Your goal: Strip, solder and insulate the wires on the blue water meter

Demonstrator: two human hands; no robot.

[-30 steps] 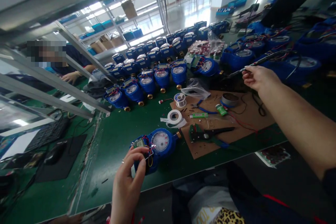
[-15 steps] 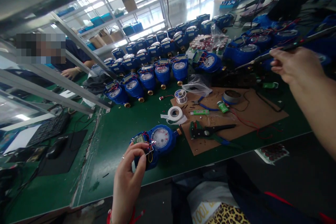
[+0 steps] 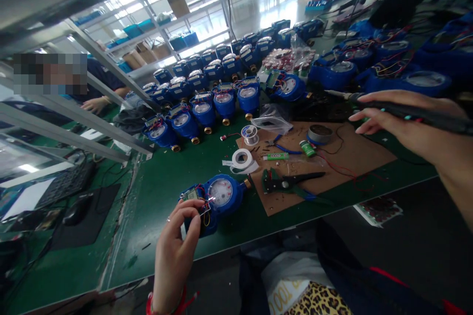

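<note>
Electronics assembly workshop, from where I'm standing.
Bench [image 3: 162, 177], rows of meters [image 3: 203, 112], soldering iron [image 3: 432, 116], solder [image 3: 250, 135], wire stripper [image 3: 284, 184], shelves [image 3: 203, 8] behind.

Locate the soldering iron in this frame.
In the head view, the soldering iron is at right, held in the right hand, its metal tip pointing left toward the brass fitting of a blue water meter.

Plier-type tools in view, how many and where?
2. Blue-handled cutter right of the solder spool, on the brown sheet; green-and-black wire stripper along the sheet's near side. More could be hidden behind the right hand.
</note>
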